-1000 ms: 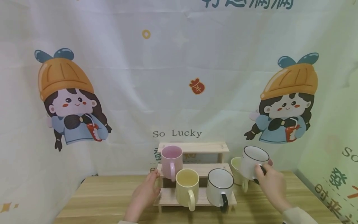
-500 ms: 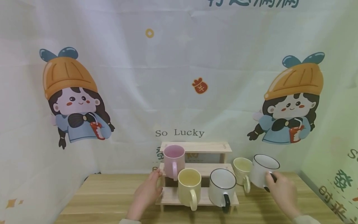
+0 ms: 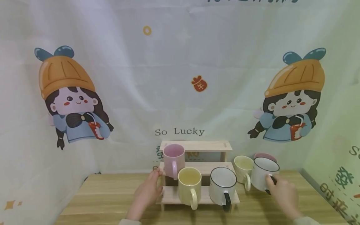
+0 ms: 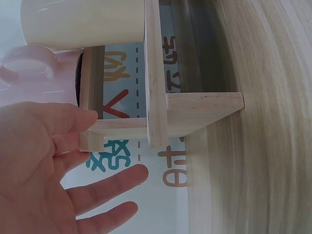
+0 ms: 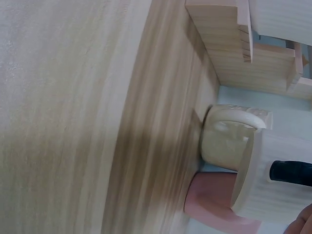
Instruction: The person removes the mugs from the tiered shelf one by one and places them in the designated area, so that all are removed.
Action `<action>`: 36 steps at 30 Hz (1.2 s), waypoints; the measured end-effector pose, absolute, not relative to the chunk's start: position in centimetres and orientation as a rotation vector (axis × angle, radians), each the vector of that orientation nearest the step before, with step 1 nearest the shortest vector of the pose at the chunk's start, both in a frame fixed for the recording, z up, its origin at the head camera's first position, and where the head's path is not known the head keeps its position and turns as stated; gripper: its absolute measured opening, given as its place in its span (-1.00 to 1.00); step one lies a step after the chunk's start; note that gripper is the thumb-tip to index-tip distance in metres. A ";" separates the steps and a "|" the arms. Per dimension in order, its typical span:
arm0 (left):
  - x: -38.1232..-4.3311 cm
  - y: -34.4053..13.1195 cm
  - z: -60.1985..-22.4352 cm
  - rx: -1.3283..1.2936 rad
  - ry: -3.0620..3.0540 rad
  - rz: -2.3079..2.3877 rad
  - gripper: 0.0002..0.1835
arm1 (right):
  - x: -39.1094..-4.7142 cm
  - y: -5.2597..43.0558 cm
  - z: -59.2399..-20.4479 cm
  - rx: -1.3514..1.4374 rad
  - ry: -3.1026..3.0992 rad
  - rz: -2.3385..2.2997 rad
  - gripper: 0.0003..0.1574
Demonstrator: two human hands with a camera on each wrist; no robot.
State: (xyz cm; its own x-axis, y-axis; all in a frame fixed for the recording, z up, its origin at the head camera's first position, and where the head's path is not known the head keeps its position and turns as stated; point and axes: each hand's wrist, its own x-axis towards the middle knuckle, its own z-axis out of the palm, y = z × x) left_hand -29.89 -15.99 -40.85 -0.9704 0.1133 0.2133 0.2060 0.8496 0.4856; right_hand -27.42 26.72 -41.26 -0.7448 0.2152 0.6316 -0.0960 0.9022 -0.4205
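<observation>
My right hand (image 3: 282, 192) grips the black handle of a white mug (image 3: 262, 176) with a black rim, at the right of the rack. Close beside it stands a cream mug (image 3: 242, 168); behind it a pink mug (image 5: 209, 200) is partly hidden. My left hand (image 3: 147, 190) pinches the left end of the wooden step rack (image 3: 211, 168) at its middle tier, the last two fingers stretched out in the left wrist view. That tier bears another pink mug (image 3: 173, 162) near the hand. A yellow mug (image 3: 189, 187) and a second white mug (image 3: 223, 187) sit on the lowest tier.
The rack stands on a wood-grain table (image 3: 104, 197) against a printed cloth backdrop (image 3: 174, 103). Its top tier (image 3: 197, 145) is a narrow plank. Cloth also rises on the left and right sides.
My right hand has moved the white mug rightward and lower beside the cream mug. The pink mug's rim now shows behind it. My left hand keeps its place on the rack.
</observation>
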 end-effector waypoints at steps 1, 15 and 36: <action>-29.9 -16.0 -40.8 -0.249 -2.847 -0.772 -0.36 | -27.5 26.7 -41.4 -0.084 -2.349 0.562 -0.67; -30.0 -16.1 -41.0 -0.248 -2.845 -0.720 -0.38 | -27.6 25.8 -43.3 -0.129 -2.476 0.606 -0.63; -30.1 -16.0 -40.9 -0.260 -2.852 -0.739 -0.37 | -27.1 25.5 -44.4 -0.163 -2.535 0.634 -0.62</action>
State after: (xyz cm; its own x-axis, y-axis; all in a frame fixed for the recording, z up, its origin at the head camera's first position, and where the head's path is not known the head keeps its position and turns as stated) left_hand -30.07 -16.04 -40.93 -0.9678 0.1228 0.2197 0.2140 0.8610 0.4615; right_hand -27.12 25.46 -44.45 -0.8587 0.2334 0.4563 -0.0089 0.8834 -0.4685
